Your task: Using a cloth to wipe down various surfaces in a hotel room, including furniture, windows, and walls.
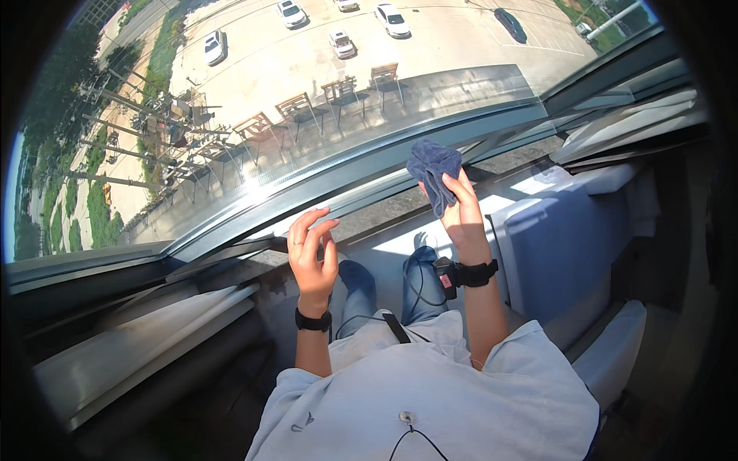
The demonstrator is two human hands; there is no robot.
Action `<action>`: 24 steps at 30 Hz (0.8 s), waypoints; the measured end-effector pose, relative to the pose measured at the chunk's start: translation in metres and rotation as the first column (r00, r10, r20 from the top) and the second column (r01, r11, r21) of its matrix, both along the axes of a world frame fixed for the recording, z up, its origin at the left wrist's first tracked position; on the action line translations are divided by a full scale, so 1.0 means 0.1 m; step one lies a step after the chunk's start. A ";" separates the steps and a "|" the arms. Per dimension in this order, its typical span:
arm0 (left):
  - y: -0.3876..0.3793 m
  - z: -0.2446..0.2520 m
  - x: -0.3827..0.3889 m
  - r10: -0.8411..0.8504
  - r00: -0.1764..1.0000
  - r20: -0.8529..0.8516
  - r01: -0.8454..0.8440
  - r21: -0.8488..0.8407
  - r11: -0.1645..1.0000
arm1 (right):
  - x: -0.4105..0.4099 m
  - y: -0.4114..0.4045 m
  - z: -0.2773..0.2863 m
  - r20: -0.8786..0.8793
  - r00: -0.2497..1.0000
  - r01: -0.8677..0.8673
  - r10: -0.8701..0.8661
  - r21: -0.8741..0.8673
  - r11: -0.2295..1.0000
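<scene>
My right hand (463, 213) grips a folded dark blue cloth (433, 161), raised in front of the window pane (340, 109). Whether the cloth touches the glass I cannot tell. To the left, my left hand (314, 248) is lifted with bent, parted fingers and nothing in it. Its fingertips appear close to the lower metal window frame (351, 173), though contact is unclear. A black strap (313, 320) circles my left wrist. On my right wrist, another black strap (477, 275) carries a small device with a cable.
A grey stone sill (380, 213) runs below the frame. White curtains hang at left (150, 340) and right (634, 118). At my right stands a pale upholstered seat (611, 340) with a blue cover (559, 248). Beyond the glass, parked cars (394, 22) and wooden chairs (297, 109) show.
</scene>
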State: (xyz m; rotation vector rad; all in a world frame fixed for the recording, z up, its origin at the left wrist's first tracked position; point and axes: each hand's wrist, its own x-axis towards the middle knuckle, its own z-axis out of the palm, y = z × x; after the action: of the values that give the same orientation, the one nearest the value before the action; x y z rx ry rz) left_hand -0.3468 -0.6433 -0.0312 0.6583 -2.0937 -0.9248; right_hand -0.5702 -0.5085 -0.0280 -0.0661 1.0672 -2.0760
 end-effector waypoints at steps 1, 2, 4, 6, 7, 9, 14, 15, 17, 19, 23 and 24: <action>0.07 0.01 -0.16 -0.036 0.999 -0.004 0.036 0.008 0.999 | -0.12 0.09 0.01 -0.005 0.999 0.049 -0.049 -0.004 0.999; 0.13 0.01 -0.29 -0.067 0.997 0.039 0.067 0.000 0.998 | -0.22 0.19 -0.02 -0.006 0.997 0.078 -0.078 -0.018 0.997; 0.29 0.04 -0.53 -0.090 0.990 0.109 0.092 -0.018 0.996 | -0.39 0.44 -0.05 -0.038 0.994 0.098 -0.099 -0.031 0.995; 0.57 0.09 -0.83 -0.088 0.989 0.115 0.090 -0.010 0.996 | -0.63 0.78 -0.05 0.013 0.990 0.142 -0.142 0.017 0.990; 0.65 0.10 -1.01 -0.099 0.989 0.107 0.101 -0.013 0.995 | -0.78 0.94 -0.09 0.004 0.987 0.160 -0.160 0.038 0.986; 0.91 0.13 -1.29 -0.133 0.986 0.102 0.136 -0.019 0.991 | -1.02 1.34 -0.19 -0.011 0.982 0.189 -0.189 0.060 0.980; 1.22 0.14 -1.99 -0.131 0.991 0.012 0.130 0.062 0.990 | -1.57 1.88 -0.13 -0.086 0.952 0.299 -0.295 0.043 0.953; 1.25 0.20 -2.17 -0.120 0.992 -0.039 0.123 0.077 0.989 | -1.76 1.89 -0.06 -0.126 0.944 0.313 -0.306 0.040 0.949; 1.30 0.30 -2.37 -0.125 0.991 -0.053 0.129 0.074 0.989 | -1.97 1.92 0.06 -0.171 0.932 0.330 -0.321 0.025 0.944; 1.30 0.32 -2.49 -0.131 0.987 -0.092 0.143 0.138 0.980 | -2.12 1.89 0.20 -0.198 0.928 0.303 -0.316 -0.094 0.949; 1.21 0.50 -2.68 -0.146 0.979 -0.141 0.148 0.005 0.989 | -2.27 1.77 0.55 -0.206 0.923 0.294 -0.325 -0.166 0.941; 1.15 0.56 -2.76 -0.144 0.977 -0.154 0.141 -0.035 0.989 | -2.35 1.69 0.67 -0.219 0.923 0.269 -0.318 -0.224 0.937</action>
State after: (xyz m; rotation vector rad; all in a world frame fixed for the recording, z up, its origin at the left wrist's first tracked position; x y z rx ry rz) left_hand -0.6227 -0.5286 0.0252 0.4130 -2.0281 -0.9955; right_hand -0.8047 -0.3399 0.0389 -0.2883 1.0771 -2.4924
